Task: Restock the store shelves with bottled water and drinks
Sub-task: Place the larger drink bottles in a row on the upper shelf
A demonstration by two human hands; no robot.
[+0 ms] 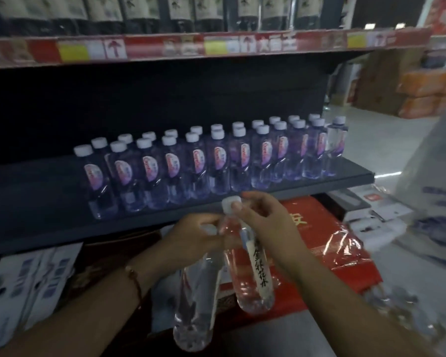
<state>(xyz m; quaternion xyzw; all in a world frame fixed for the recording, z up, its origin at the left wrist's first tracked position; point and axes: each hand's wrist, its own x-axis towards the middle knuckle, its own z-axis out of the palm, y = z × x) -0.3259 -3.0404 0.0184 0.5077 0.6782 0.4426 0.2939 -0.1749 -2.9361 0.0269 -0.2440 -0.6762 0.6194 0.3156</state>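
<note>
I hold two clear water bottles by their necks, just below the front edge of the dark shelf [49, 228]. My left hand [193, 235] grips the neck of the left bottle [196, 305], which hangs down. My right hand [263, 220] pinches the neck of the right bottle [252, 279], which has a white cap and a white label with black characters. On the shelf stand two rows of several small water bottles [216, 161] with white caps and pink-purple labels, running from the middle to the right end.
The left part of the shelf is bare. An upper shelf [191, 45] with red price strips carries dark bottles. Below are a red carton [319, 240] with torn clear wrap, white boxes [23, 279] at left, and stacked orange packs [428, 94] across the aisle floor.
</note>
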